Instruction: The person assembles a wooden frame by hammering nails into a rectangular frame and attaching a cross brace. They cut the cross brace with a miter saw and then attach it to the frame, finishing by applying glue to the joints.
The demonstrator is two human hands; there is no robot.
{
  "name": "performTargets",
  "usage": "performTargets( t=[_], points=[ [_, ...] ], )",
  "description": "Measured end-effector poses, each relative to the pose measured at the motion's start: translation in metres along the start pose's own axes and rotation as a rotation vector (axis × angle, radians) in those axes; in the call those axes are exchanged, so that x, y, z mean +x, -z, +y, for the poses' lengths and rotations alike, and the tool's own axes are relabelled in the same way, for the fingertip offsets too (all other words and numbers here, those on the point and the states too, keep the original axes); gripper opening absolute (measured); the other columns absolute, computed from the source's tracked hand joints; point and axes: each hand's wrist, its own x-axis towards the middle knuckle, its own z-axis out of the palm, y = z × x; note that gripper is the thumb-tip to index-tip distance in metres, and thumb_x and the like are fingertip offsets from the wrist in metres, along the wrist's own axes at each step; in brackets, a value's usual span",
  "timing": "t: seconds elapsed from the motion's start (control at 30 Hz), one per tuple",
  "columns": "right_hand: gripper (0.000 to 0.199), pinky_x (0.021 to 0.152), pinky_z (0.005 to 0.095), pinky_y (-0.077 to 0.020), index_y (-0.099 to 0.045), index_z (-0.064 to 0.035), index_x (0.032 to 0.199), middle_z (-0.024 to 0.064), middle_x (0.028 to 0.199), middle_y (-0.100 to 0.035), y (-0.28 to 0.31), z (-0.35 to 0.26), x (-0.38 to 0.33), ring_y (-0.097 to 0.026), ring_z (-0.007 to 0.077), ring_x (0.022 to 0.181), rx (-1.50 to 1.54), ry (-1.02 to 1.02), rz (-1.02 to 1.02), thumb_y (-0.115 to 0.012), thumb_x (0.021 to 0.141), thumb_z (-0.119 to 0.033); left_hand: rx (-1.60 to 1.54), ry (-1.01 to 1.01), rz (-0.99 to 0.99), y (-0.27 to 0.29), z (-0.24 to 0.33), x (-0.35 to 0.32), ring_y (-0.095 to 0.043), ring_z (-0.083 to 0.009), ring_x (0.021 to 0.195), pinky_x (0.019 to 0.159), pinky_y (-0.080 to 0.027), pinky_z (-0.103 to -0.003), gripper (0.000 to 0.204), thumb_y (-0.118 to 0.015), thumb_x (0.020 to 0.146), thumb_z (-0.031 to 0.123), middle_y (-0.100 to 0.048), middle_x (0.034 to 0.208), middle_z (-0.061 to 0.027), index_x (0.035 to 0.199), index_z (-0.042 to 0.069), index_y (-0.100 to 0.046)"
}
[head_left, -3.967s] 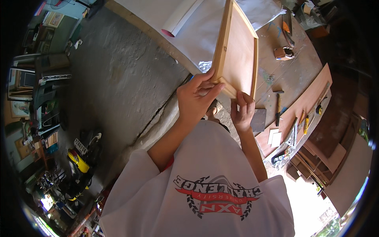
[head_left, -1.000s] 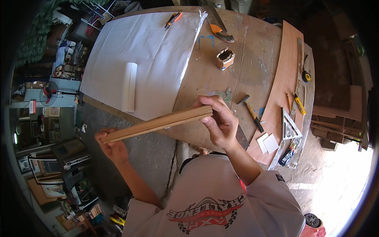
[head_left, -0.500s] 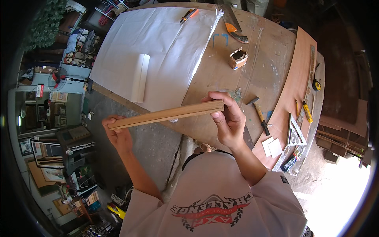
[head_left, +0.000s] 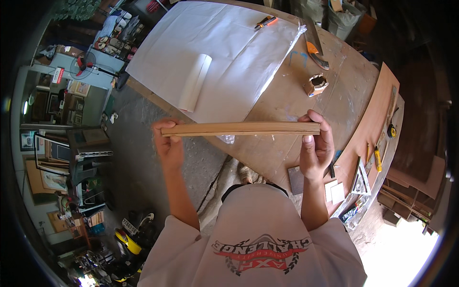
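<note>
A long, narrow wooden strip [head_left: 239,129] stretches level between my two hands, held up in front of my body. A thin dark seam runs along its edge. My left hand [head_left: 167,146] pinches one end, thumb below and fingers above. At the other end my right hand [head_left: 318,148] grips it the same way. Beyond the strip lies a workbench [head_left: 282,100], partly under a white sheet [head_left: 229,48] that bears a rolled white paper [head_left: 196,83]. The hammer beside my right hand is mostly hidden.
Pliers [head_left: 265,22], a handsaw [head_left: 313,48] and a cardboard container [head_left: 316,84] lie at the far side. On the right are a thin wood panel [head_left: 366,117], a tape measure [head_left: 392,130], a yellow cutter [head_left: 378,159], a triangle square [head_left: 361,179] and white square pieces [head_left: 334,192]. A fan [head_left: 85,64] stands left.
The strip has gone from tilted to nearly level, and both hands have shifted right in the view. The view itself has turned slightly. My hold on both ends stays the same.
</note>
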Motion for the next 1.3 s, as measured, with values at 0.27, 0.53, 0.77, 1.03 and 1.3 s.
performTargets(
  t=[0.27,0.53,0.77,1.03,1.3],
  points=[
    [0.038,0.099,0.0347,-0.0445,-0.047,0.0029,0.131,0.0151,0.115,-0.061,0.002,-0.003,0.007,-0.059,0.0205,0.107,-0.269,0.021,-0.057,-0.054,0.106,-0.025,-0.014,-0.090,-0.033,-0.013,0.004,0.005,-0.060,-0.0170,0.096,0.087,-0.049,-0.032,0.028,-0.065,0.101,0.028,-0.062,0.107,-0.0109,0.115,0.010,-0.050],
    [0.026,0.096,0.0320,-0.0418,-0.048,0.0001,0.122,0.0138,0.115,-0.058,0.006,0.001,0.007,-0.055,0.0185,0.104,-0.253,0.019,-0.030,-0.048,0.107,-0.021,-0.024,-0.305,-0.045,-0.022,-0.002,0.012,-0.064,-0.0182,0.095,0.082,-0.052,-0.030,0.010,-0.060,0.103,0.015,-0.064,0.108,-0.0143,0.109,0.007,-0.058],
    [0.022,0.094,0.0330,-0.0430,-0.049,-0.0002,0.122,0.0135,0.115,-0.058,0.003,0.005,0.009,-0.055,0.0187,0.102,-0.224,0.037,0.020,-0.043,0.107,-0.015,-0.034,-0.317,-0.028,-0.022,-0.007,0.010,-0.065,-0.0192,0.095,0.082,-0.052,-0.030,0.008,-0.060,0.102,0.009,-0.065,0.108,-0.0142,0.110,0.007,-0.058],
    [0.042,0.092,0.0313,-0.0468,-0.051,-0.0006,0.120,0.0113,0.110,-0.062,0.006,0.006,0.004,-0.059,0.0177,0.102,-0.297,0.051,-0.015,-0.060,0.103,-0.038,0.204,-0.370,0.064,-0.016,-0.016,0.006,-0.064,-0.0221,0.090,0.086,-0.050,-0.036,0.004,-0.056,0.100,0.008,-0.068,0.095,-0.0127,0.102,0.011,-0.055],
    [0.045,0.094,0.0335,-0.0507,-0.052,0.0013,0.123,0.0124,0.113,-0.064,0.012,0.009,0.005,-0.063,0.0192,0.106,-0.140,0.037,-0.076,-0.066,0.098,-0.033,0.085,-0.329,0.023,-0.012,-0.020,0.004,-0.058,-0.0182,0.089,0.083,-0.047,-0.032,0.010,-0.057,0.104,0.020,-0.063,0.100,-0.0125,0.109,0.012,-0.052]
  ],
)
